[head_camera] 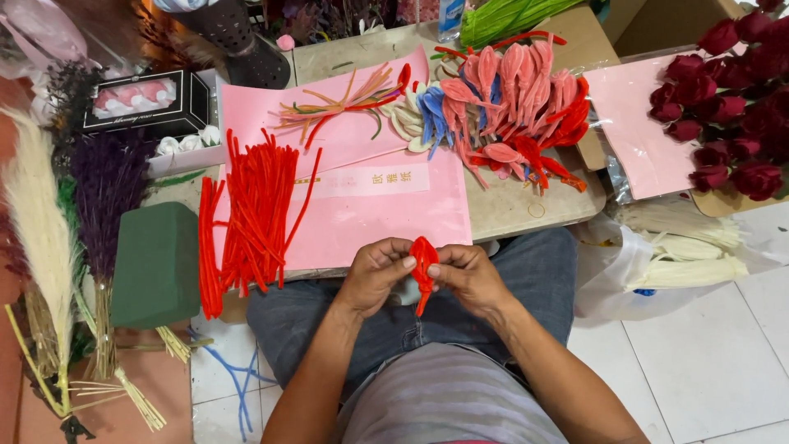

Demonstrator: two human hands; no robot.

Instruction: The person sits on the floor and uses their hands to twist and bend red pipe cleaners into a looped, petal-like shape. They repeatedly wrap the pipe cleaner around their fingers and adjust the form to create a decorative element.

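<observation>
Grip [424, 275] beside red stems [255, 218]

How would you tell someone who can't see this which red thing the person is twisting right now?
Start at the big pink paper sheet on the low table, then come straight down to the lap in blue jeans. There the left hand and right hand pinch a small red petal-shaped loop of fuzzy wire. Unlike the straight red fuzzy wires piled on the paper, it is bent closed and off the table.

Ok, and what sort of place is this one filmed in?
Probably a florist's or flower-craft workshop. Red pipe cleaners lie on a low table beside dark red roses, a green foam block and dried grasses, while both hands shape a red petal.
</observation>
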